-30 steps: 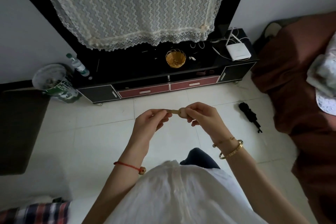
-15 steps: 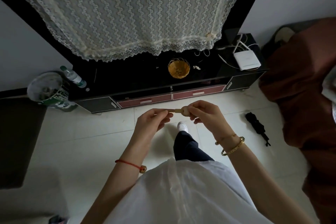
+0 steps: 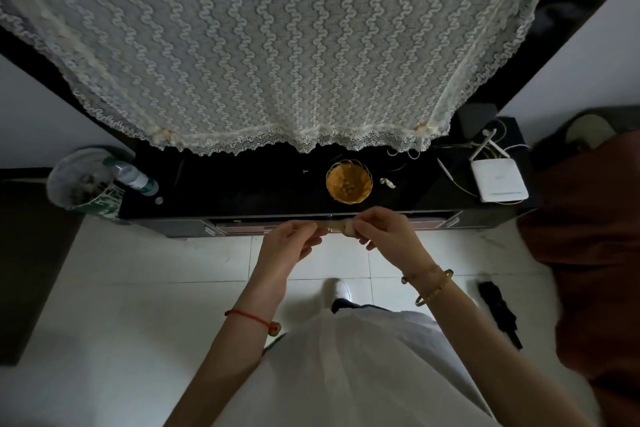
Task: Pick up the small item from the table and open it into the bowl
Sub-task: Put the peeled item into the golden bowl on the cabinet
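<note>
Both hands hold a small tan wrapped item (image 3: 337, 225) between them, just in front of the low black table's (image 3: 242, 191) front edge. My left hand (image 3: 291, 246) pinches its left end and my right hand (image 3: 384, 232) grips its rounder right end. A small golden wire bowl (image 3: 349, 185) stands on the table a little beyond the hands. Next to the bowl's right side lies a small pale piece (image 3: 388, 183).
A lace cloth (image 3: 277, 45) hangs down over the table's back. A white router (image 3: 498, 180) with cables sits at the right end and a water bottle (image 3: 136, 177) at the left. A bin (image 3: 83, 184) stands left of the table; a black folded umbrella (image 3: 498, 312) lies on the floor, beside brown bedding (image 3: 588, 253).
I have stepped closer to the table, so the bowl now lies just beyond my hands. Both hands keep their hold on the small item.
</note>
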